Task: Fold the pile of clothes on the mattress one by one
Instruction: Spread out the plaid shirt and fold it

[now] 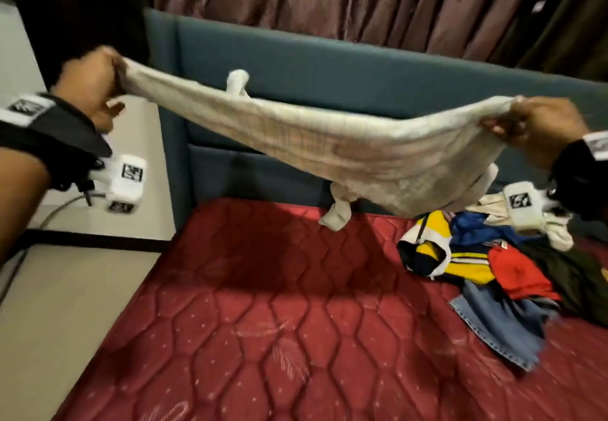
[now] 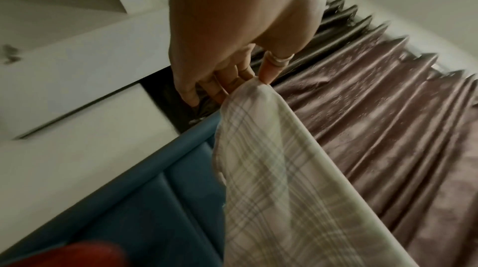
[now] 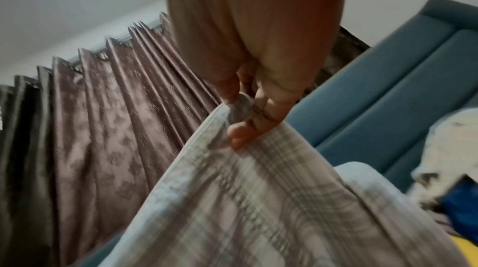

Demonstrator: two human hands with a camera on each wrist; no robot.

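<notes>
The left hand and right hand are pinching 2 corners of a checked cloth, sagging soft and light above the mattress.

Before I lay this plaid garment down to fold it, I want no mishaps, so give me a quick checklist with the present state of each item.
1. Left hand pinches one end of the plaid garment: ok.
2. Right hand pinches the other end: ok.
3. Garment stretched flat: not ok, it sags with parts dangling.
4. Bare mattress below: ok.
5. Clear of the clothes pile: cannot tell.
</notes>
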